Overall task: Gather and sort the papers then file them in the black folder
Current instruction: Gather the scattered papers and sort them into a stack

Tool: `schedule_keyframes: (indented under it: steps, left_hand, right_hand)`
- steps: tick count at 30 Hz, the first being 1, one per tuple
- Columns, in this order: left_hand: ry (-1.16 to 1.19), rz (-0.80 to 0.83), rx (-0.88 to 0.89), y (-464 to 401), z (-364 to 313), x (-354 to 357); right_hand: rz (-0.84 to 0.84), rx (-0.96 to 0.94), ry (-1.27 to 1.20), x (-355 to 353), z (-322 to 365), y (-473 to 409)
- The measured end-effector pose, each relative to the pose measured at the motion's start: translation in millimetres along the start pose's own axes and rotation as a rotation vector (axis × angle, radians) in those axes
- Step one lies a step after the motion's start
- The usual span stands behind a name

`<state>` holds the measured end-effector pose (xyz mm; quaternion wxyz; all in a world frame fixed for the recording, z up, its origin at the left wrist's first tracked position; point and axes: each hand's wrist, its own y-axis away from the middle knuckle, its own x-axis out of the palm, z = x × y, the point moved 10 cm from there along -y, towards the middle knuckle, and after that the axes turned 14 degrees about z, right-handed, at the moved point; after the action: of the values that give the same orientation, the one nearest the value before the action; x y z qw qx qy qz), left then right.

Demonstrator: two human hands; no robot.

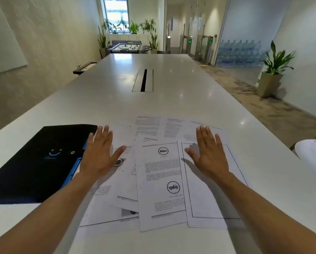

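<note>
Several printed papers [160,178] lie scattered and overlapping on the white table [153,99] in front of me. A closed black folder [38,162] with blue tabs along its right edge lies to their left. My left hand [98,154] hovers flat, fingers spread, over the left side of the papers beside the folder's edge. My right hand [207,153] is spread the same way over the right-hand sheets, casting a shadow on them. Neither hand holds anything.
A cable slot [143,80] is set into the table's middle. A white chair back [312,154] shows at the right edge. Potted plants, a foosball table [128,47] and stacked water bottles stand far off.
</note>
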<state>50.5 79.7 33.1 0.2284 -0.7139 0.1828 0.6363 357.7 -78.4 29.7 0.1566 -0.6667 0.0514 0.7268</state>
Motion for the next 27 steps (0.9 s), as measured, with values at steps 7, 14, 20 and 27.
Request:
schedule_keyframes:
  steps: [7, 14, 20, 27]
  left_hand:
    - [0.126, 0.201, -0.196, 23.9, 19.6, 47.9]
    - [0.261, 0.155, -0.413, 39.3, 16.4, 42.6]
    - [0.507, 0.036, -0.467, 39.7, 17.6, 22.0]
    - [0.609, 0.038, -0.621, 47.0, 33.4, 12.7]
  right_hand:
    - [0.195, 0.068, -0.035, 41.8, -5.8, 16.0]
    - [0.294, 0.089, -0.074, 51.0, -6.0, 13.1]
    - [0.29, 0.097, -0.061, 52.3, -3.0, 11.6]
    - [0.252, 0.102, -0.071, 53.0, -4.5, 12.0]
